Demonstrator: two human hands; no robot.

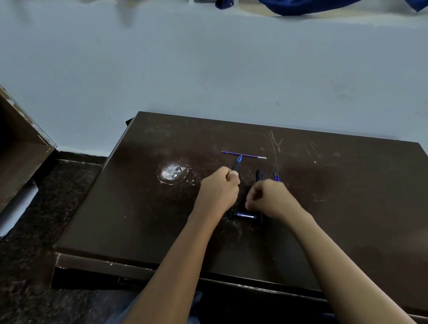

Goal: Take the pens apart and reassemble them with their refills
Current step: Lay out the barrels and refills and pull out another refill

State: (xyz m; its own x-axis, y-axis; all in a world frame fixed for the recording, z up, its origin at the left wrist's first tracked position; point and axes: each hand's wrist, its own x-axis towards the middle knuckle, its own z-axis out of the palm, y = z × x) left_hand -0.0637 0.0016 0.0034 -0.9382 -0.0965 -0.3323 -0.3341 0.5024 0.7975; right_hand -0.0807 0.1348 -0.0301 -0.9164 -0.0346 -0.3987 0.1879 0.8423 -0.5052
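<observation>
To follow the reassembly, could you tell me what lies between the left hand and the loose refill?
Head view: only the pen the left hand grips, its blue tip at the refill.

Blue refill (243, 155) lying loose and flat, crosswise, silver tip at right end. Dark pen (237, 164) with blue nose gripped in left hand (219, 187), tip pointing away, just short of the refill. Black barrel (259, 175) poking out beyond right hand (268, 197). Two small blue pieces (277, 177) just beside it. Black blue-labelled pen (246, 216) flat, crosswise, under both wrists.
</observation>
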